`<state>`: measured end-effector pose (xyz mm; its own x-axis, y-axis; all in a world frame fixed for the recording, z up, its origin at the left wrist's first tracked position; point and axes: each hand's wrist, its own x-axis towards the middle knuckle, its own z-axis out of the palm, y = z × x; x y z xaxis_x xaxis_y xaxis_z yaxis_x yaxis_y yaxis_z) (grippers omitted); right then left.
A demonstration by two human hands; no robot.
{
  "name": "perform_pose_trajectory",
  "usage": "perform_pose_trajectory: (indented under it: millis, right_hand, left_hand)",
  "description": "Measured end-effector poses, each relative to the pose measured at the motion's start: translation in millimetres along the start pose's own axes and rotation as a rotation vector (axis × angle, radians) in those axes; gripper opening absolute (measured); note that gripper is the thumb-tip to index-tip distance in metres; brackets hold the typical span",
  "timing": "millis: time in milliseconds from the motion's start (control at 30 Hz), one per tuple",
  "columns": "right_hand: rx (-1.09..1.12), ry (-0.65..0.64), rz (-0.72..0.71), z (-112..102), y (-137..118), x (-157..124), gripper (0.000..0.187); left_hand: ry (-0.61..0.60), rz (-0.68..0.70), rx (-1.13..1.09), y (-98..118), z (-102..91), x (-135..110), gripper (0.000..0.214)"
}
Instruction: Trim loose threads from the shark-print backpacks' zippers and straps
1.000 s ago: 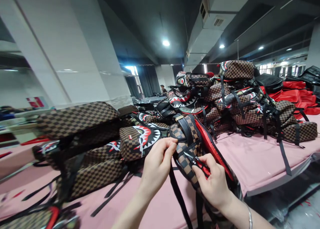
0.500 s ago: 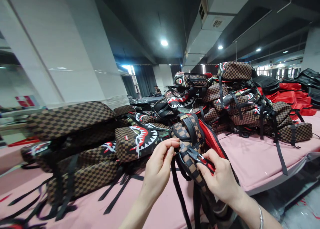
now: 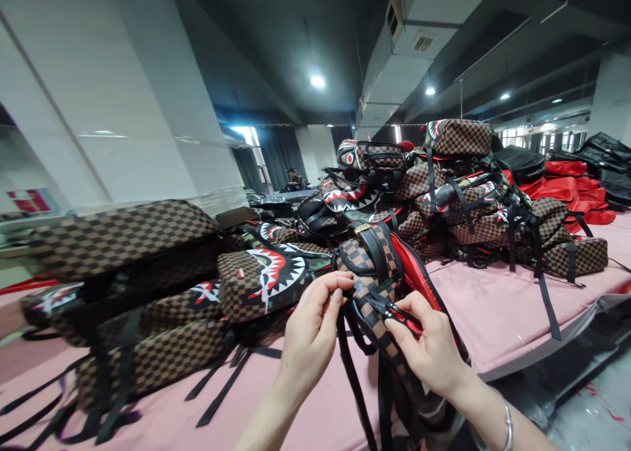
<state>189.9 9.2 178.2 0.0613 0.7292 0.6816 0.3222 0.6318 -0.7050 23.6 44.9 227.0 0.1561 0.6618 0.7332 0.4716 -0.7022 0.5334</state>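
The left hand (image 3: 315,332) is pinching the edge of the checkered backpack (image 3: 377,273) beside its zipper track, thumb and forefinger closed together on the fabric, the other fingers curling loosely below. The right hand (image 3: 431,352) is closing its grip on the red zipper pull (image 3: 407,318), thumb and forefinger clamped on the tab, with the remaining fingers folding under the bag's side. A thin silver bracelet (image 3: 507,428) is showing on the right wrist.

The backpack is standing upright at the near edge of the pink bench (image 3: 497,323), directly between the 2 hands, its lower part hanging past the edge. It is showing a brown-and-tan checkerboard surface with a faint sheen, like coated fabric, a black padded top handle with a small gold plate, and a bright red lining along the opened side. Black webbing straps (image 3: 352,379) are dangling from it.

Behind it, a pile of backpacks (image 3: 444,194) in the same checkered pattern, several printed with a red-and-white shark mouth, is lying heaped on the bench. More of them (image 3: 148,280) are lying flat to the left, blurred. Red and black bags (image 3: 576,181) are lying at far right.
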Motion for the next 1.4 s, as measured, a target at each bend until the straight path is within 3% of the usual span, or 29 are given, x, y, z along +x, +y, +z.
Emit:
perform_pose_trajectory:
  millis: [267, 500, 733, 1033, 1400]
  right_hand:
    - [0.887, 0.062, 0.346, 29, 22, -4, 0.028]
    - [1.055, 0.155, 0.387, 50, 18, -11, 0.033]
    - [0.899, 0.160, 0.336, 57, 17, -12, 0.026]
    - [0.167, 0.232, 0.034, 45, 5, -14, 0.009]
    - [0.028, 0.209, -0.027, 41, 2, -13, 0.007]
  left_hand:
    - [-0.017, 0.074, 0.079, 1, 0.9, -2, 0.018]
    - [-0.082, 0.154, 0.159, 7, -3.6, 2, 0.013]
    - [-0.093, 0.181, 0.253, 14, -6.2, 10, 0.014]
    - [-0.035, 0.135, 0.229, 11, -1.2, 6, 0.017]
    - [-0.017, 0.076, 0.160, 9, -0.6, 3, 0.017]
